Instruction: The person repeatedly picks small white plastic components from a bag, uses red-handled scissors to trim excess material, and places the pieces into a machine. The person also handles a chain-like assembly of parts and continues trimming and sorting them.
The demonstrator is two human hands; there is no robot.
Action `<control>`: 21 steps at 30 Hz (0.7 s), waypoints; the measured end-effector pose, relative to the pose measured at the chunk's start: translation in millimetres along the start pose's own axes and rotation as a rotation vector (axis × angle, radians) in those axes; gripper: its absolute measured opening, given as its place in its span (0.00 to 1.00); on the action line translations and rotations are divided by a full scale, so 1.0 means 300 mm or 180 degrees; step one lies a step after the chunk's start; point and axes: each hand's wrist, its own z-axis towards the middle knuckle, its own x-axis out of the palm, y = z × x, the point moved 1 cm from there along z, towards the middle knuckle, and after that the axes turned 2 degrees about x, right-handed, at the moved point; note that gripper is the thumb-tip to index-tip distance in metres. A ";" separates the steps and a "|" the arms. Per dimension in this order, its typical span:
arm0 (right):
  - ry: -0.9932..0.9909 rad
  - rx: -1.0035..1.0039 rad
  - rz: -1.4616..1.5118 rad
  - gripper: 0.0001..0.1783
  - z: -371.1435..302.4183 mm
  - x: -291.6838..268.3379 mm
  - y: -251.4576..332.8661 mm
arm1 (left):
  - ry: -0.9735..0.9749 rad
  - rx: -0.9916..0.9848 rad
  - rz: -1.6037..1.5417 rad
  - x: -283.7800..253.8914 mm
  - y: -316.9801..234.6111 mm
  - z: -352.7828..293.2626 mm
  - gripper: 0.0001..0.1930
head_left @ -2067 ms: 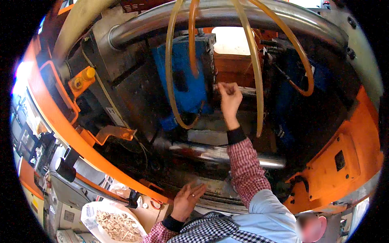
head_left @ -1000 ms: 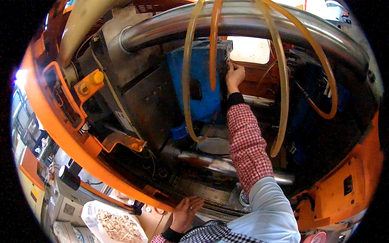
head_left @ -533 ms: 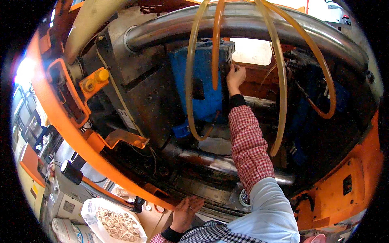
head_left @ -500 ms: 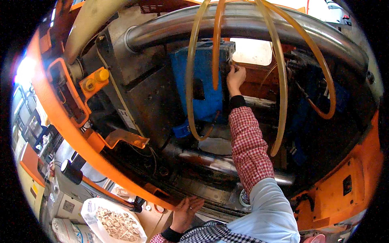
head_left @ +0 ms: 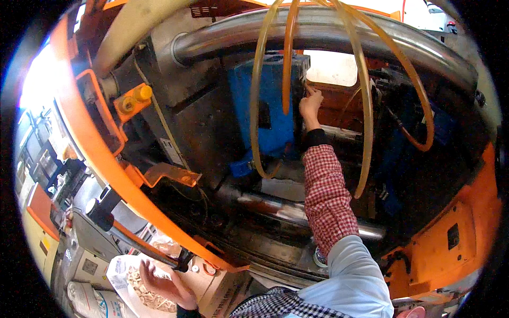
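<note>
My right hand (head_left: 311, 107) reaches into the machine at the right-hand face of a blue mold block (head_left: 244, 106). Its index finger is stretched out towards that dark face while the other fingers bend; nothing shows in the hand. Low on the left, my left hand (head_left: 168, 283) is blurred, with its fingers apart. In the picture it overlaps a white bag (head_left: 117, 273) of small beige pieces (head_left: 139, 289); whether it touches them I cannot tell. Yellowish hoses (head_left: 367, 122) hang in loops around my right forearm.
Thick steel bars (head_left: 275, 34) run across the machine above and below my right arm. An orange frame (head_left: 114, 172) curves along the left, with a yellow knob (head_left: 142, 93) behind it. A small container (head_left: 319, 258) stands beside my right sleeve. Cardboard (head_left: 225, 291) lies at the lower left.
My left hand has left the orange frame's lower edge and moved left, over the bag. My right hand stays at the mold face, its index finger now more stretched. The view has shifted slightly.
</note>
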 end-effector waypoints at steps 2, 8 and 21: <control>0.0017 0.0055 -0.0056 0.26 0.022 0.032 -0.022 | 0.0135 -0.1205 -0.1063 0.019 0.171 -0.021 0.27; -0.0157 0.0115 -0.0684 0.20 -0.033 -0.073 0.086 | 0.1414 -0.1801 -0.2733 0.091 0.152 0.088 0.08; 0.2207 -0.0824 0.0014 0.11 -1.611 -0.924 0.424 | 0.3381 -0.1850 -0.3682 0.022 -0.046 -0.044 0.10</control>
